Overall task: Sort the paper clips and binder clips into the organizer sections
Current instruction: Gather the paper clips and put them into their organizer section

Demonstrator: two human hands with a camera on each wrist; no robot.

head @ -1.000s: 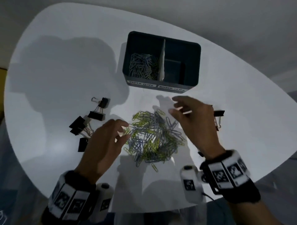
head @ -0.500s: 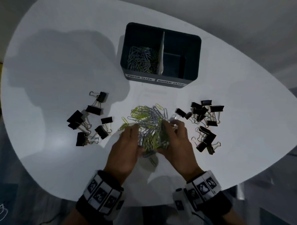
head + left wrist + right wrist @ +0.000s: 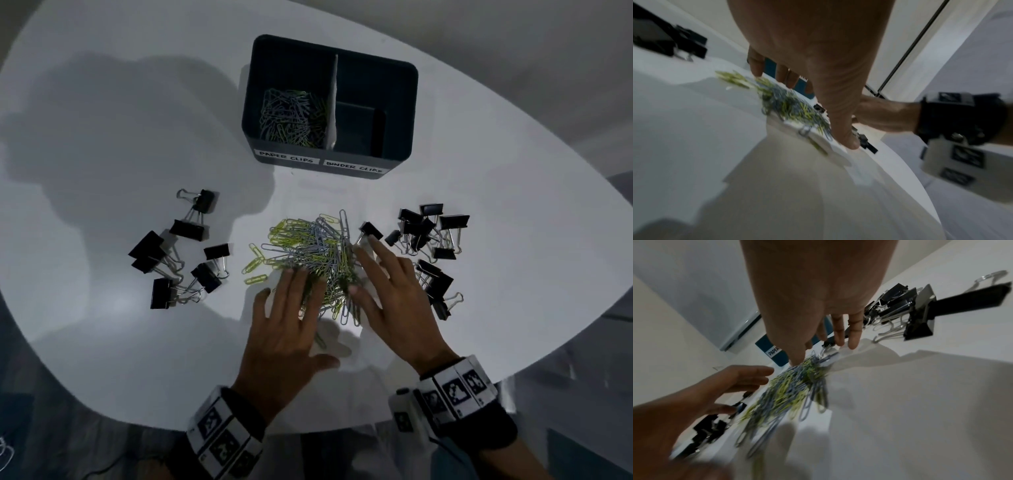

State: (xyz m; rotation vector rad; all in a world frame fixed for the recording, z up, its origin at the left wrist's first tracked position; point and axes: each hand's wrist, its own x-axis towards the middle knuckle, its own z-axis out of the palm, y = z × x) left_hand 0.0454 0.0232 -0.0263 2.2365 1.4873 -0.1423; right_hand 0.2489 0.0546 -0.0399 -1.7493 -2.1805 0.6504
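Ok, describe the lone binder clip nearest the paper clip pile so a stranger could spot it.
Start at the dark organizer and come toward the person to the paper clip pile. At its right edge, by the right hand fingertips, lies one binder clip, apart from the right-side cluster.

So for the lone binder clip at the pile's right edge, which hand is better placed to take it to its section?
Right. The right hand has fingertips beside that binder clip, on the side of the organizer labelled for binder clips. The left hand lies on the paper clip pile, farther away.
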